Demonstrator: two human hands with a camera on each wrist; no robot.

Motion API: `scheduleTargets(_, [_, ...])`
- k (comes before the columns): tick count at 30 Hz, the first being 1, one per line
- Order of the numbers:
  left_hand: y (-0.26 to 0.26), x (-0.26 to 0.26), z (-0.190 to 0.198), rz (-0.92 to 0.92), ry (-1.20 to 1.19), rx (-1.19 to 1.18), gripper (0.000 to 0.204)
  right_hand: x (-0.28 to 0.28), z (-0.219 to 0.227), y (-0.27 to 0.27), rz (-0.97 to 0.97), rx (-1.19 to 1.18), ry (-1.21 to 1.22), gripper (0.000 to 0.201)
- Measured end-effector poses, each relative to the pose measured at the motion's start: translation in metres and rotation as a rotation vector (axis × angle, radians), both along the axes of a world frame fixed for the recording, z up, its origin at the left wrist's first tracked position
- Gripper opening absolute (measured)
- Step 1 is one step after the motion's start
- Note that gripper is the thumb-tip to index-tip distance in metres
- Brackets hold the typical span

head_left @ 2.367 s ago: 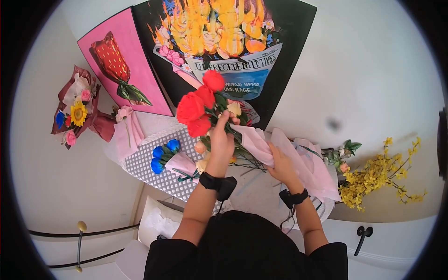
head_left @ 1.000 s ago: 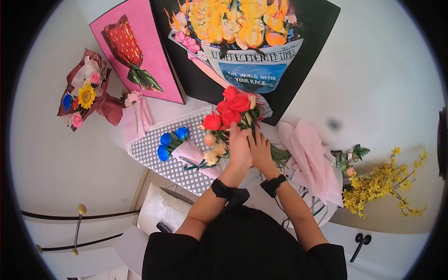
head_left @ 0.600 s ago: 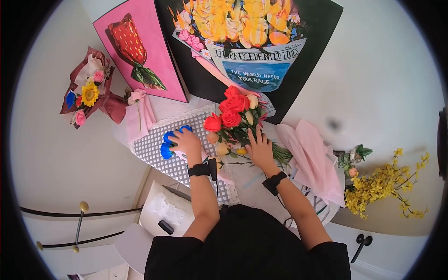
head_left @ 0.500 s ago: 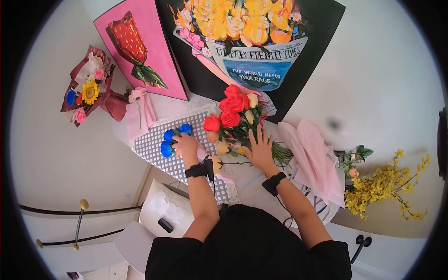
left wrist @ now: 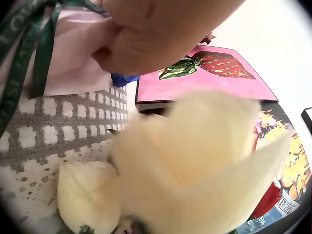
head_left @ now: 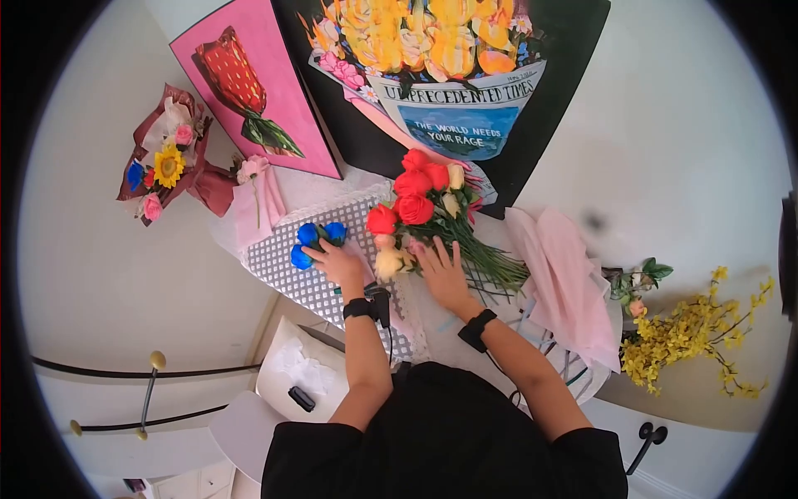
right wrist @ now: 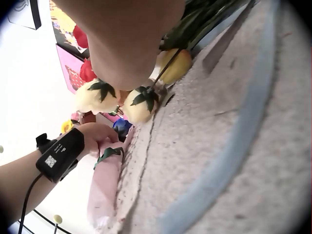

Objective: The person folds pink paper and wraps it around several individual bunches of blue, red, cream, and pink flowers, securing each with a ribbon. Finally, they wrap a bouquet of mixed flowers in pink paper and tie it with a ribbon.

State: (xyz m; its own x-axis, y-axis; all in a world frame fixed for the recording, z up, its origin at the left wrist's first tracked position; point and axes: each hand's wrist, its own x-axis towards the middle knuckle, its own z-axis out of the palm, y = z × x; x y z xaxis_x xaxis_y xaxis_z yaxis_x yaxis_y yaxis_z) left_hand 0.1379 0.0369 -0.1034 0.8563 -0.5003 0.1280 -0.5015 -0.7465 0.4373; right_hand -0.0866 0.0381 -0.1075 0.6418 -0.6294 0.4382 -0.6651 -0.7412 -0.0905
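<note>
My left hand (head_left: 341, 268) grips a small bouquet of blue roses (head_left: 301, 257) lying on the patterned cloth. Its pink wrap (left wrist: 73, 61) and green ribbon (left wrist: 43, 63) show beside the hand in the left wrist view. A bunch of red roses (head_left: 413, 208) lies to the right, its green stems (head_left: 495, 268) pointing right. My right hand (head_left: 446, 279), fingers spread and fairly straight, is at the near side of that bunch, fingertips by a cream rose (head_left: 387, 264). In the right wrist view, cream roses (right wrist: 139, 108) hang just below this hand.
Crumpled pink wrapping paper (head_left: 565, 279) lies at the table's right, near yellow blossom branches (head_left: 690, 341). Two painted panels, one with a pink ground (head_left: 291, 91), lean at the back. A maroon-wrapped bouquet (head_left: 212, 185) stands at the left. A pale blue strip (right wrist: 229, 180) lies on the tabletop.
The red roses, earlier held up in my left hand, now lie on the table. My left hand has moved left onto the blue bouquet; my right hand has let go of the pink paper and shifted left.
</note>
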Motion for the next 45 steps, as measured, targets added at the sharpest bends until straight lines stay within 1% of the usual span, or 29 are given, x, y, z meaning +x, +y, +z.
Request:
scheduleTargets(2, [0.002, -0.001, 0.018, 0.017, 0.046, -0.018, 0.067, 0.010, -0.002, -0.001, -0.049, -0.059, 0.062, 0.053])
scheduleTargets(4, [-0.002, 0.009, 0.024, 0.029, 0.030, -0.199, 0.068, 0.017, -0.005, -0.001, -0.108, -0.118, 0.125, 0.053])
scheduleTargets(7, [-0.009, 0.028, 0.059, -0.110, -0.123, -0.390, 0.068, 0.020, -0.010, 0.006, -0.104, -0.127, 0.173, 0.055])
scheduleTargets(8, [-0.011, 0.029, 0.076, -0.182, -0.221, -0.497, 0.068, 0.019, -0.007, 0.008, -0.092, -0.110, 0.145, 0.054])
scheduleTargets(9, [-0.012, 0.028, 0.092, -0.180, -0.217, -0.498, 0.068, 0.018, -0.003, 0.010, -0.078, -0.091, 0.118, 0.053])
scheduleTargets(10, [-0.012, 0.023, 0.112, -0.229, -0.156, -0.578, 0.068, 0.017, -0.001, 0.011, -0.078, -0.091, 0.123, 0.053])
scheduleTargets(12, [-0.013, 0.020, 0.128, -0.286, -0.094, -0.662, 0.068, 0.015, 0.002, 0.011, -0.022, -0.082, -0.003, 0.051])
scheduleTargets(15, [-0.020, 0.016, 0.129, -0.314, 0.056, -0.805, 0.066, 0.009, 0.006, 0.012, 0.028, -0.098, -0.036, 0.049])
scheduleTargets(18, [-0.037, 0.016, 0.112, -0.395, 0.757, -1.038, 0.067, 0.004, 0.013, 0.013, 0.087, -0.132, -0.032, 0.041])
scheduleTargets(19, [-0.036, 0.003, 0.123, -0.365, 0.909, -1.069, 0.068, 0.001, 0.018, 0.014, 0.085, -0.135, -0.028, 0.041])
scheduleTargets(21, [-0.042, -0.008, 0.115, -0.329, 0.922, -1.104, 0.067, -0.006, 0.030, 0.013, 0.213, -0.107, -0.061, 0.036])
scheduleTargets(22, [-0.042, -0.013, 0.115, -0.287, 0.930, -1.131, 0.067, -0.010, 0.028, 0.011, 0.209, -0.111, -0.057, 0.036])
scheduleTargets(24, [-0.042, -0.025, 0.112, -0.350, 0.861, -1.147, 0.067, -0.022, 0.025, 0.006, 0.139, 0.194, -0.411, 0.026])
scheduleTargets(25, [-0.039, -0.038, 0.123, -0.433, 0.745, -1.144, 0.068, -0.029, 0.033, 0.003, 0.138, 0.191, -0.403, 0.026])
scheduleTargets(26, [-0.037, -0.051, 0.129, -0.510, 0.630, -1.138, 0.069, -0.036, 0.050, 0.000, -0.023, 0.379, -0.649, 0.025])
scheduleTargets(27, [-0.038, -0.062, 0.129, -0.562, 0.637, -1.156, 0.071, -0.041, 0.066, -0.002, -0.193, 0.567, -0.894, 0.024])
scheduleTargets(28, [-0.038, -0.073, 0.129, -0.595, 0.467, -1.074, 0.070, -0.043, 0.085, -0.008, -0.197, 0.566, -0.887, 0.024])
scheduleTargets(30, [-0.039, -0.100, 0.134, -0.679, 0.511, -1.117, 0.073, -0.045, 0.122, -0.018, 0.235, 1.087, -1.289, 0.029])
scheduleTargets(31, [-0.039, -0.112, 0.140, -0.687, 0.517, -1.120, 0.073, -0.046, 0.131, -0.014, 0.230, 1.078, -1.290, 0.029])
scheduleTargets(33, [-0.035, -0.134, 0.156, -0.910, 0.722, -1.223, 0.081, -0.045, 0.142, -0.007, 0.205, 1.105, -0.977, 0.037])
scheduleTargets(34, [-0.034, -0.144, 0.162, -0.914, 0.728, -1.225, 0.081, -0.046, 0.137, -0.007, 0.199, 1.100, -0.977, 0.037])
scheduleTargets(36, [-0.033, -0.160, 0.169, -0.914, 0.952, -1.336, 0.087, -0.046, 0.121, -0.011, 0.038, 1.011, -1.116, 0.043])
scheduleTargets(37, [-0.033, -0.163, 0.166, -0.926, 1.086, -1.314, 0.090, -0.051, 0.127, -0.011, 0.031, 1.007, -1.121, 0.043])
scheduleTargets(38, [-0.034, -0.163, 0.163, -0.933, 1.093, -1.306, 0.090, -0.060, 0.134, -0.011, 0.097, 1.233, -1.232, 0.047])
scheduleTargets(39, [-0.034, -0.161, 0.160, -0.902, 1.388, -1.188, 0.091, -0.065, 0.139, -0.010, 0.169, 1.462, -1.341, 0.051])
scheduleTargets(40, [-0.034, -0.158, 0.158, -0.854, 1.673, -1.047, 0.093, -0.067, 0.144, -0.008, 0.161, 1.460, -1.353, 0.051])
scheduleTargets(41, [-0.035, -0.155, 0.155, -0.857, 1.678, -1.034, 0.093, -0.069, 0.149, -0.007, 0.222, 1.524, -1.370, 0.054])
scheduleTargets(44, [-0.043, -0.146, 0.156, -0.972, 1.883, -0.723, 0.057, -0.070, 0.150, -0.005, 0.300, 1.600, -1.379, 0.059])
scheduleTargets(45, [-0.042, -0.147, 0.157, -0.960, 1.861, -0.743, 0.038, -0.070, 0.151, -0.004, 0.312, 1.603, -1.367, 0.060])
